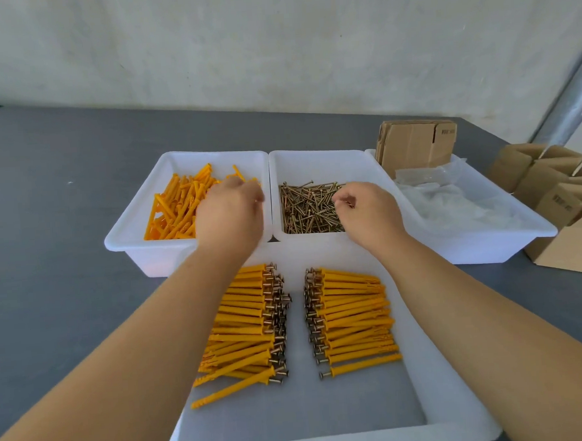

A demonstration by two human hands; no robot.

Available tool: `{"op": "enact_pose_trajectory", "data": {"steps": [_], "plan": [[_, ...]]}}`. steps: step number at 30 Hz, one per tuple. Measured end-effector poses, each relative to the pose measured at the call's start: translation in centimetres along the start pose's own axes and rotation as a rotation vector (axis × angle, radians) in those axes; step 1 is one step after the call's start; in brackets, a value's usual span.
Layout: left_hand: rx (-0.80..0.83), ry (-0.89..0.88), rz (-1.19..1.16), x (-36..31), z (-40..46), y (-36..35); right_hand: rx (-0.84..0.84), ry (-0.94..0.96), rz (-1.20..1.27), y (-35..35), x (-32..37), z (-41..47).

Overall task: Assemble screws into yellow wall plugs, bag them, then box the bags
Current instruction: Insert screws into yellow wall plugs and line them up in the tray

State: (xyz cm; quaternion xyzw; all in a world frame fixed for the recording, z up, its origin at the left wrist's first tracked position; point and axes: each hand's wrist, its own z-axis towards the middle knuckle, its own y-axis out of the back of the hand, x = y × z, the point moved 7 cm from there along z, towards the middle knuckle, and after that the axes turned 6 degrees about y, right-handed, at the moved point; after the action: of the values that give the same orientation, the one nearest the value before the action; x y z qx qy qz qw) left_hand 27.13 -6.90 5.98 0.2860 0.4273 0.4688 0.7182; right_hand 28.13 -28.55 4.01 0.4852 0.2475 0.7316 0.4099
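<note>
A white bin (136, 226) at the back left holds loose yellow wall plugs (176, 210). My left hand (229, 214) reaches into it with fingers curled down among the plugs; what it grips is hidden. The middle bin (316, 160) holds a pile of brass screws (307, 209). My right hand (367, 209) hovers over them, pinching a screw between thumb and fingertips. The near white tray (295, 421) carries two stacks of assembled plugs with screws, one on the left (245, 325) and one on the right (353, 315).
A third white bin (488, 242) at the right holds clear plastic bags (452, 203) and flat cardboard (414, 144). Small brown boxes (553, 187) stand on the grey table (43, 201) at the far right. A metal post (568, 101) rises behind them.
</note>
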Motion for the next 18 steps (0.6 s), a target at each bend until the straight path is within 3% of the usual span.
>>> {"op": "enact_pose_trajectory", "data": {"steps": [3, 6, 10, 18], "plan": [[0.394, 0.298, 0.261, 3.7, -0.1, -3.3, 0.221, -0.065, -0.073, -2.3, -0.6, 0.2], [0.6, 0.366, 0.312, 4.7, -0.2, -5.1, 0.411, -0.107, -0.176, -3.3, -0.7, 0.6], [0.663, 0.38, 0.322, 5.2, -0.1, -5.8, 0.738, -0.162, -0.283, -4.9, -0.5, 1.1], [0.583, 0.428, 0.33, 5.0, -0.1, -5.3, 0.848, -0.125, -0.358, -5.4, -1.0, 1.5]]}}
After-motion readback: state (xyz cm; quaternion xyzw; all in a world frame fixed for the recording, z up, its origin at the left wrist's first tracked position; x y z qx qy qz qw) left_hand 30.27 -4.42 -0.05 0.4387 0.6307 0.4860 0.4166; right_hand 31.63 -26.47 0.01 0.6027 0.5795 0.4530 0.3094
